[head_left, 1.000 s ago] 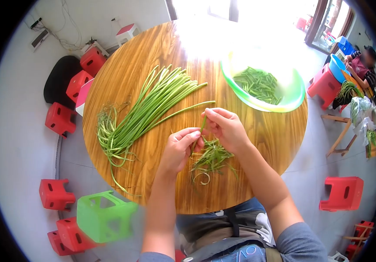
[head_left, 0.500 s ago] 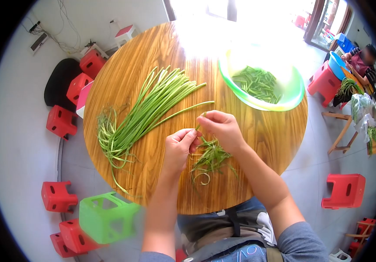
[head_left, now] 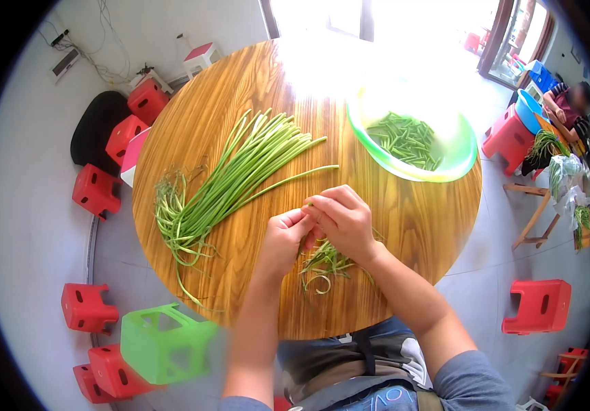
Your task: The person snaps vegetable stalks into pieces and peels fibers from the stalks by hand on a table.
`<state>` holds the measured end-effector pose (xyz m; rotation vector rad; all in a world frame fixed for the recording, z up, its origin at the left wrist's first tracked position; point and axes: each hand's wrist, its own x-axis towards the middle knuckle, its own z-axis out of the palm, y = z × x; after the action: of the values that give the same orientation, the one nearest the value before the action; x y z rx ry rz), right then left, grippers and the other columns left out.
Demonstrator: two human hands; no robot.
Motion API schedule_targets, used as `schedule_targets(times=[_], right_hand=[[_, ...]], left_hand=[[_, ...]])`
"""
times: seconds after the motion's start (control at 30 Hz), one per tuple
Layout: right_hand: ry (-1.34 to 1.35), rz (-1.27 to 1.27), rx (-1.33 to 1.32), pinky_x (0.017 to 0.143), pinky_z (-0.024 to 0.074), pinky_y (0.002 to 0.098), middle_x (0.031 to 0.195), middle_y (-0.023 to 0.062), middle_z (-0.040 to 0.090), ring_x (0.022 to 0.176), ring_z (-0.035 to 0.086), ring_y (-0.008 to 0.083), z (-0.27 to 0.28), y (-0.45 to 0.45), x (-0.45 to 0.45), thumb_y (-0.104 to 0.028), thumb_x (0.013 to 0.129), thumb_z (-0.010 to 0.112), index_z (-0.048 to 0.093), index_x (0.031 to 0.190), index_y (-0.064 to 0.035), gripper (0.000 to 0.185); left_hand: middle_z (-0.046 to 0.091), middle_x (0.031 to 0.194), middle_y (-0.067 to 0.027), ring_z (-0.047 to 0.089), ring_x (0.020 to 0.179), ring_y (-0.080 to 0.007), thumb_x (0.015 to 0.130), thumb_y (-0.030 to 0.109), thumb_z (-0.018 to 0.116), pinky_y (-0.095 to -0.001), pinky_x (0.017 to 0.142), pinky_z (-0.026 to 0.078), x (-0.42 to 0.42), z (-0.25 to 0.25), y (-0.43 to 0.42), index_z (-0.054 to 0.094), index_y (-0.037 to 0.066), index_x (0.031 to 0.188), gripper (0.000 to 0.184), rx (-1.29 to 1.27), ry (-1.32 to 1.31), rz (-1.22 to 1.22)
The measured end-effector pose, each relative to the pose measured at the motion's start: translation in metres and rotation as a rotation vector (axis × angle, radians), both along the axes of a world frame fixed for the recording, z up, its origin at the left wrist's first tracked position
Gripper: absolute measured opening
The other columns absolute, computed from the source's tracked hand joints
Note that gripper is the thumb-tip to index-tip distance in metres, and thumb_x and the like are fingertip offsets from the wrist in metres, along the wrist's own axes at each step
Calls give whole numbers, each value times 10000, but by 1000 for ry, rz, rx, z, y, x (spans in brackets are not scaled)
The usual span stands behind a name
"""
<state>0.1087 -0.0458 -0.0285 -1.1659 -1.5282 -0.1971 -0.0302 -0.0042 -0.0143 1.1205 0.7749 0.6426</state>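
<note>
Stem, mostly hidden, pinched between fingertips of left hand and right hand, towards the table's near edge; I'd judge it light, crisp, best held gently near its ends.

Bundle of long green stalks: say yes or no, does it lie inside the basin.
No, the bundle of long green stalks lies on the wooden tabletop, left of the basin that holds short green pieces.

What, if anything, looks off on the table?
Nothing looks damaged. Mildly odd: one green stem splays out from the bundle, out of line with the rest. Loose scraps also sit straight on the tabletop, in no container.
</note>
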Motion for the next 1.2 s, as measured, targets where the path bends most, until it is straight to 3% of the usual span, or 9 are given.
schedule_targets(times=[0.17,0.27,0.3,0.43,0.53,0.7,0.83,1.03,1.2], right_hand=[[124,-61,-87,565,449,262,776,60,576,665,554,169,-5,6,9,-54,765,662,619,838,-26,89],[772,120,-345,622,440,238,791,37,576,715,556,132,-9,8,13,-102,846,592,583,923,-14,118],[1063,380,-446,658,432,225,786,20,566,738,542,100,13,0,15,-166,903,520,550,987,-16,174],[1524,683,-492,595,420,218,742,27,542,659,507,95,15,2,20,-189,922,484,539,999,-35,180],[1523,750,-549,544,407,210,728,22,532,604,493,97,3,3,21,-203,923,483,548,1001,-34,197],[897,444,-537,610,430,181,809,6,587,722,535,45,11,-2,9,-146,853,620,586,981,-16,186],[884,467,-625,704,455,259,854,41,597,776,552,120,0,1,15,-172,829,619,605,944,3,210],[465,77,-421,729,460,301,844,83,597,784,574,184,-1,1,9,-199,834,604,603,940,-20,208],[951,399,-742,702,465,288,862,50,614,804,575,143,8,1,15,-194,831,621,613,939,2,224]], left_hand=[[560,684,-26,443,500,-75,921,195,497,-198,459,347,-13,-11,15,587,2,1012,232,-162,-470,90],[562,709,-33,444,510,-72,935,197,470,-196,466,347,-11,5,9,545,7,1089,256,-240,-617,233],[556,726,-31,442,539,-67,942,189,452,-193,488,346,-11,2,9,515,10,1148,280,-91,-476,176],[550,748,-22,429,581,-63,943,175,451,-182,528,346,-2,1,5,497,-24,1180,313,-174,-323,113],[565,764,-25,445,589,-65,928,128,467,-180,543,361,3,1,3,522,-37,1142,275,-145,-262,123],[597,760,-36,477,597,-64,894,91,514,-184,539,373,1,16,-5,577,-35,1047,208,47,8,-20],[612,751,-61,500,560,-75,902,131,507,-188,508,389,2,20,-7,590,-27,1005,206,66,56,-94],[613,755,-83,508,538,-92,928,180,468,-192,492,395,0,12,-2,564,-18,1011,235,-51,-90,-237],[592,720,-72,483,531,-95,939,189,451,-195,486,380,-3,15,-3,552,-12,982,229,-173,-169,-228]])
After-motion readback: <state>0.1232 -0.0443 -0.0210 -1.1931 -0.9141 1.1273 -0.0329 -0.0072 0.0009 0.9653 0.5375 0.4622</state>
